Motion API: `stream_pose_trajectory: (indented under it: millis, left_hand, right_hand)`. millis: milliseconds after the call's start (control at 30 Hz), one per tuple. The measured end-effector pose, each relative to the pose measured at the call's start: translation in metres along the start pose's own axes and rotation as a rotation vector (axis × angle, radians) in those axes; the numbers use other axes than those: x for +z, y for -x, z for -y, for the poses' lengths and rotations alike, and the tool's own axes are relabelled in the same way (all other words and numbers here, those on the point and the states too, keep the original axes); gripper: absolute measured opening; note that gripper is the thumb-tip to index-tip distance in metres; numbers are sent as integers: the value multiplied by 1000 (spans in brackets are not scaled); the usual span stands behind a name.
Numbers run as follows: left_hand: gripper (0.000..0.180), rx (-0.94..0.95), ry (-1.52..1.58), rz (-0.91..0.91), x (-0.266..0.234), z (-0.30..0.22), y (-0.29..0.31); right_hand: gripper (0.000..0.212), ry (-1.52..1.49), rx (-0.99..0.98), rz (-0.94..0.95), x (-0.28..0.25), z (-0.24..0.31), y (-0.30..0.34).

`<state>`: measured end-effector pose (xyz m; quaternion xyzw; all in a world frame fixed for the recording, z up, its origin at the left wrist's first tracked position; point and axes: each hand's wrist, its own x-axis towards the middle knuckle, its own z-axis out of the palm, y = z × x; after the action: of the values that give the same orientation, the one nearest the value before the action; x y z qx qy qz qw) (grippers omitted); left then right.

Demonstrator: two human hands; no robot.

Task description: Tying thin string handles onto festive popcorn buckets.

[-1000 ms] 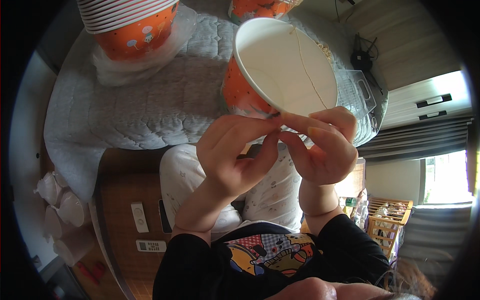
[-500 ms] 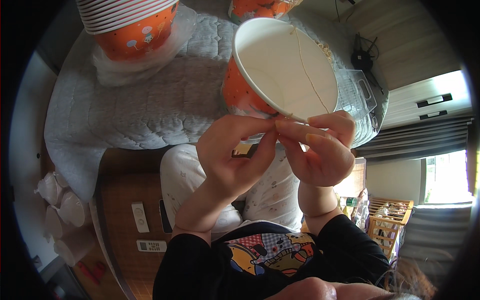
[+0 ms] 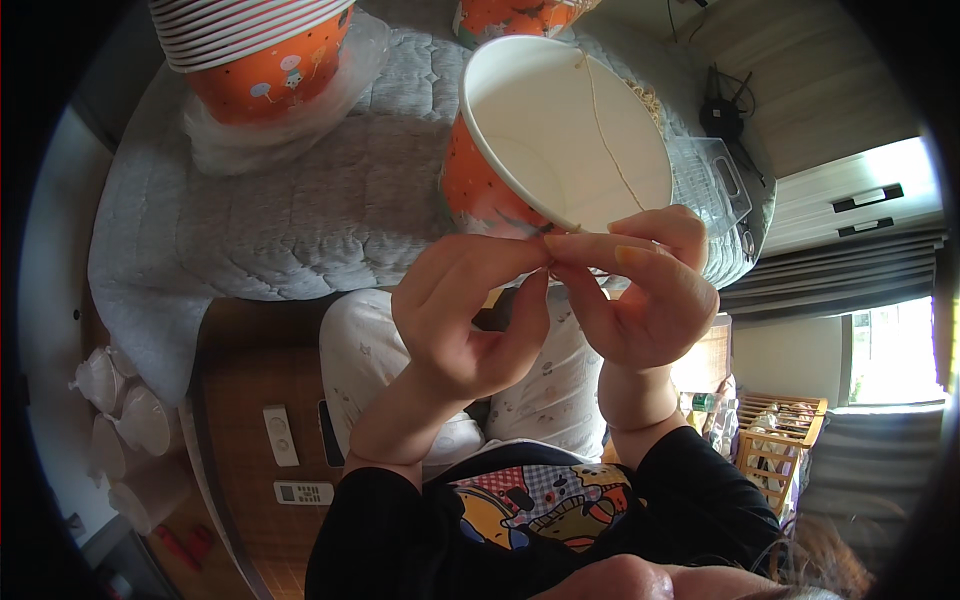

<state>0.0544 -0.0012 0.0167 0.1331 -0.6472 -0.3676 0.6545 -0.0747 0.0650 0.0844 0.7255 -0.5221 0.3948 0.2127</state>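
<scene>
A large orange paper bucket [image 3: 474, 180] with a white inside stands tilted on the grey quilted cover, its mouth turned toward me. A thin beige string [image 3: 603, 125] passes through the far side of its rim and runs across the mouth to my fingers at the near rim. My left hand [image 3: 455, 315] is closed in a pinch, thumb against forefinger, just below that rim. Tip to tip with it, my right hand [image 3: 655, 295] pinches too, its other fingers curled. Between the fingertips the string end is small and mostly hidden.
Stacked orange paper buckets [image 3: 265, 85] lie in clear plastic at the far left; another orange bucket [image 3: 515, 18] stands behind. Loose string [image 3: 645, 100] and a clear plastic holder [image 3: 715, 185] are at the right. Remotes [image 3: 303, 492] lie on the wooden surface at lower left.
The bucket has shifted very slightly left. My right hand has turned a little and its knuckles have moved outward; both hands keep pinching at the same spot.
</scene>
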Motion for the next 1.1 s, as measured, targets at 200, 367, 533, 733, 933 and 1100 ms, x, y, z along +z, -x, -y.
stream_pose_trajectory:
  millis: [200, 367, 533, 733, 933, 1100]
  left_hand:
    - [17, 24, 40, -1, -1, 1, -2]
    - [20, 38, -50, -31, -2, 0, -4]
    - [24, 121, -144, -66, -2, 2, -8]
    - [24, 151, -220, -47, -1, 1, -6]
    - [22, 136, -180, -44, 0, 2, -5]
    - [19, 55, -97, -38, 0, 0, -6]
  right_hand:
    - [30, -21, 30, 13, -2, 1, 2]
    - [29, -55, 30, 6, -3, -1, 5]
    - [29, -67, 21, -12, -3, -1, 3]
    - [29, -13, -2, -1, -3, -2, 3]
    - [31, -39, -2, -36, 0, -4, 7]
    - [31, -9, -5, -39, 0, -3, 8]
